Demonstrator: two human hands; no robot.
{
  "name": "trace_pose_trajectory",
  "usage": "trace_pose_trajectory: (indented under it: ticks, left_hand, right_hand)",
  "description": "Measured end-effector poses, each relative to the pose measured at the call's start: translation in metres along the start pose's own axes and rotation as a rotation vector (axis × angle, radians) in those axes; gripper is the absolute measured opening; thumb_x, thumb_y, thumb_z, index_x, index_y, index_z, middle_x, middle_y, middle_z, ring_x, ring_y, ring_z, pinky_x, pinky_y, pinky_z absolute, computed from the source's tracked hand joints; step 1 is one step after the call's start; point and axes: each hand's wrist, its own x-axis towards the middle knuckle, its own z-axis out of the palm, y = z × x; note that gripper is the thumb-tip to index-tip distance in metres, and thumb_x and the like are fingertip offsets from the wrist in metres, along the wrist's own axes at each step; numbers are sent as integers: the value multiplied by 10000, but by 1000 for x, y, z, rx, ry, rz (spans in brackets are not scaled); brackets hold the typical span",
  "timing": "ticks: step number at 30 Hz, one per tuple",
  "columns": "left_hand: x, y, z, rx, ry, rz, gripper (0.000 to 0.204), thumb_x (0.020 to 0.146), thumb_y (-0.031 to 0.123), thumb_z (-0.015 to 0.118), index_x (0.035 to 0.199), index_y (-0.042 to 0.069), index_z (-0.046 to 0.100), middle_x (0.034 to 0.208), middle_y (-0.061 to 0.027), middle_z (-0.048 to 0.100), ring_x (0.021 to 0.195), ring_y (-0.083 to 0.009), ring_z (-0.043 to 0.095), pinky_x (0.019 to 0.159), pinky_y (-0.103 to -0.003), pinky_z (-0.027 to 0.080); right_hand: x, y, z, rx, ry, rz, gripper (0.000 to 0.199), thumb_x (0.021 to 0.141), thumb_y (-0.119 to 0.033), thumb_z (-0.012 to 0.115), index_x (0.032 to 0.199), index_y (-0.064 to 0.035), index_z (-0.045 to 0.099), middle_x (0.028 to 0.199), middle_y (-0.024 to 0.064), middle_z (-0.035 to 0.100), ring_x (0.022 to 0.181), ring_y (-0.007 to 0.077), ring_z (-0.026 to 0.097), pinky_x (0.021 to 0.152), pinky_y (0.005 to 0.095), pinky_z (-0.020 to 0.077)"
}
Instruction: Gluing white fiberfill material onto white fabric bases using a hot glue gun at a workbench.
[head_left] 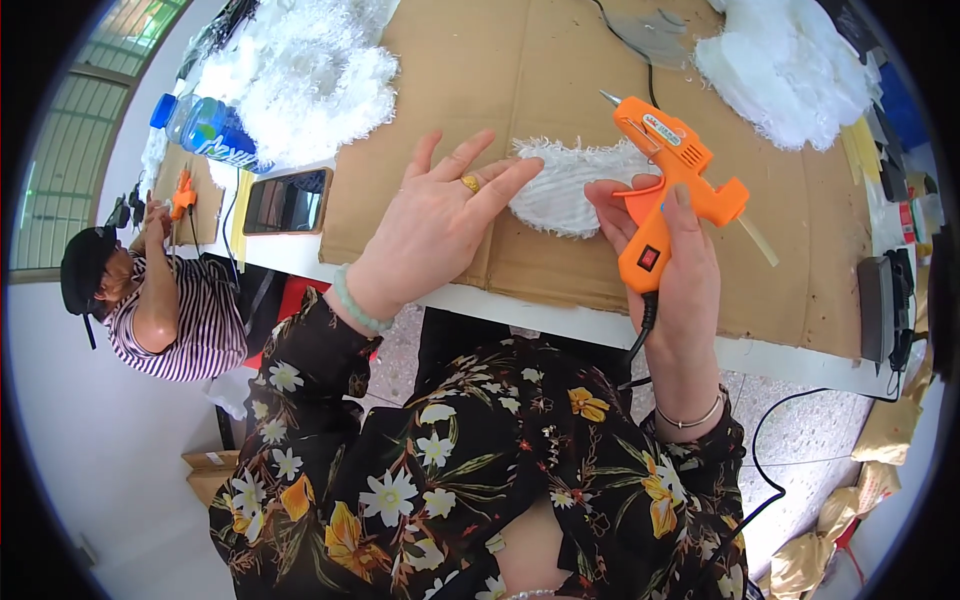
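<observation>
My right hand [686,290] is wrapped round an orange hot glue gun [652,228]. Its metal nozzle points away and to the left, and a pale glue stick [757,240] sticks out of its back. Beside the gun lies a small white piece of fringed, fluffy fabric [566,196], with the right hand's fingertips at its right end. My left hand [430,228] has its fingers stretched out and apart. One of its fingertips overlaps the fabric's left edge; whether it presses on it I cannot tell.
Brown cardboard [420,245] covers the table. White fluffy heaps stand far left [310,80] and far right [785,70]. A phone [287,202] and a blue-capped bottle [210,128] are at left. A co-worker [165,305] sits beyond. The gun's black cord [645,330] hangs over the table edge.
</observation>
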Motion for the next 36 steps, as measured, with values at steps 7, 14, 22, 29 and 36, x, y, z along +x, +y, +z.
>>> trace_pose_trajectory:
  ticks: [7,14,22,29,36]
  left_hand:
    - [10,-14,7,-468,141,-201,582,800,-81,480,1351,102,433,1153,-106,644,1201,-339,512,1040,-489,343]
    - [16,-14,9,-303,100,-105,565,816,-62,471,1355,102,424,1146,-97,652,1163,-333,538,1035,-473,353]
    - [27,-16,11,-42,60,60,623,773,-22,511,1366,152,432,975,-118,679,1106,-344,567,999,-559,365]
    - [36,-50,2,-673,63,-161,592,769,-83,462,1328,108,496,934,-99,616,1001,-249,568,945,-355,417]
    - [36,-38,7,-505,192,-86,454,800,-45,473,1221,92,573,1017,-108,651,901,-303,594,820,-352,471]
  right_hand:
    - [2,3,0,-12,-11,-15,320,1009,-286,404,1126,-2,495,1075,219,626,1084,289,601,990,406,431]
    - [-6,-7,7,-211,-8,-149,326,1007,-290,408,1133,-3,497,1066,200,630,1040,274,620,944,379,456]
    - [6,10,18,-16,6,19,360,1004,-337,429,1150,-14,489,1060,182,618,1075,277,597,932,423,477]
    - [8,12,17,17,33,-5,343,986,-348,488,1108,-29,513,1022,93,612,1011,188,619,863,348,502]
    - [8,13,17,-28,33,-3,342,1000,-324,445,1128,-9,487,1068,198,609,1075,297,597,924,429,488]
